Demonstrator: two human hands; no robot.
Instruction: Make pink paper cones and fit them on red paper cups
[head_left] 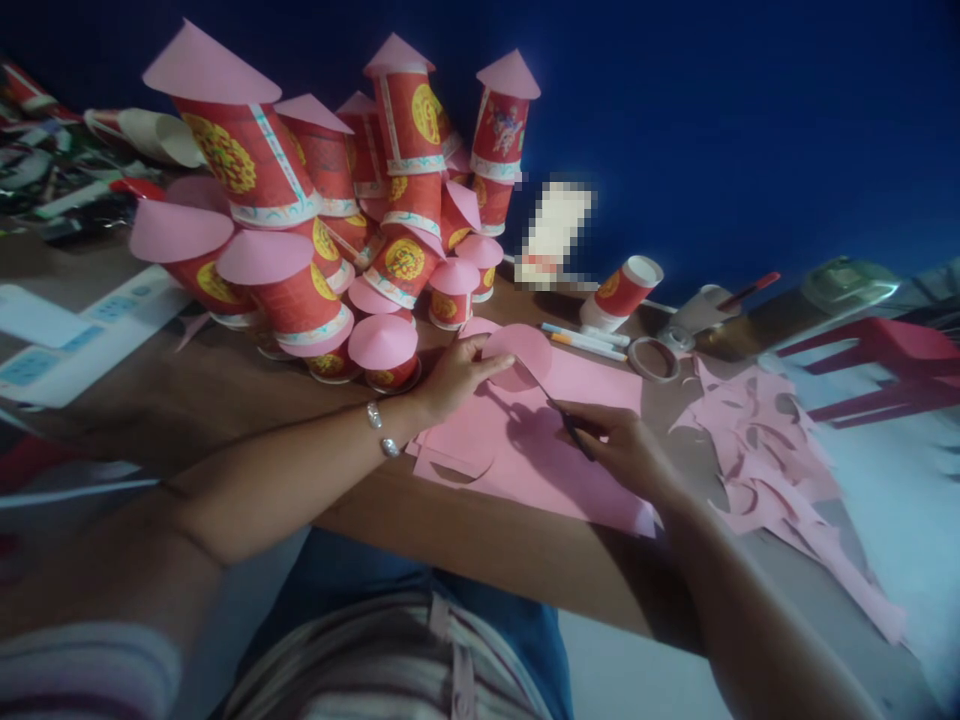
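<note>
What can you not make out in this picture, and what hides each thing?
1. Head view: pixelated patch behind the paper cups, blurred out.
2. Head view: cutting tool, handle hidden by the right hand's grip; scissors or knife unclear.
3. Head view: clutter top left, blurred, cut by the edge.

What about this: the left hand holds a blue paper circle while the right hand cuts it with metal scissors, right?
No: the head view shows the paper circle in the left hand is pink, not blue. The right hand does cut it with the metal scissors.
</note>
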